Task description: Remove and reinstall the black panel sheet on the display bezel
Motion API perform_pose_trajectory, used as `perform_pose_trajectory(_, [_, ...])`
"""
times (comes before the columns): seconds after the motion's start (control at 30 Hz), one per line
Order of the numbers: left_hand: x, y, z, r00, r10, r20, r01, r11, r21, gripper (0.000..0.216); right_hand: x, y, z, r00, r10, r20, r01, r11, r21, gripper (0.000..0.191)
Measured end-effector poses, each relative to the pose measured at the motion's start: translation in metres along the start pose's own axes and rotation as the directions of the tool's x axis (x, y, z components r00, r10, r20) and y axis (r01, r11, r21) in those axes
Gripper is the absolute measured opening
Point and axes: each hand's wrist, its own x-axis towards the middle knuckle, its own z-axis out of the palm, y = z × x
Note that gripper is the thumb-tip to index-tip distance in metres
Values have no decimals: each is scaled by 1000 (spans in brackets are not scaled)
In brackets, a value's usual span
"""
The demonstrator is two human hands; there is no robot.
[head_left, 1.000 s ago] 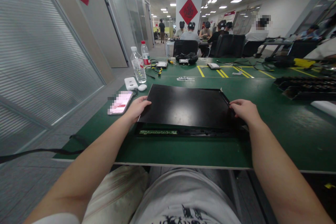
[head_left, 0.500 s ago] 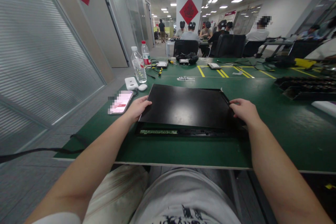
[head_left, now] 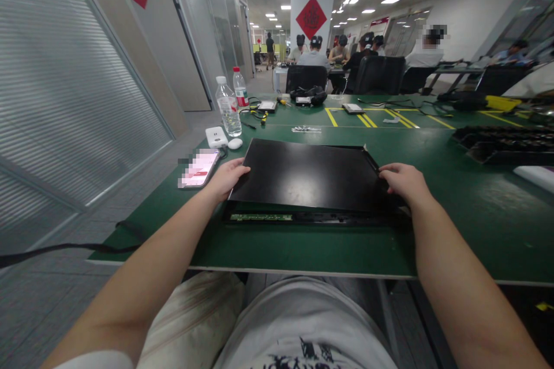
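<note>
- Panel, one: flat, black, glossy, reflecting a pale patch of light. We find the black panel [head_left: 303, 176] over the near middle of the bench [head_left: 311, 253], its near edge lifted slightly clear of the part below.
- Frame, one: the black frame [head_left: 346, 219] lies on the bench beneath the panel, showing along the near side and at the far right corner.
- Circuit strip, one: the green circuit strip [head_left: 260, 217] sits in the near left part of the frame, uncovered.
- Hands, two, bare. Our left hand [head_left: 227, 179] holds the panel's left edge, thumb on top, fingers mostly hidden. Our right hand [head_left: 402, 181] is narrowed to a pinch on the frame's right side; whether it also touches the panel, we cannot tell.
- Left of the panel: a lit phone [head_left: 201, 167], partly blurred, with a white device [head_left: 216, 138] and a white oval piece [head_left: 235, 143] just beyond it.
- Bottles, two: a clear bottle [head_left: 228, 108] and a red-capped bottle [head_left: 239, 87], both upright.
- Beyond the panel: a small clear packet [head_left: 306, 130], contents too small for us to name.
- At right: a row of dark parts [head_left: 502, 144], details unclear.
</note>
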Motion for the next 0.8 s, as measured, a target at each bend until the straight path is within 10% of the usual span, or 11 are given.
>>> perform_pose_trajectory(0.8, [4,-7,-8,994,105,14,-104,994,-30,47,1,0,2,997,63,-49,-56,990,127,18])
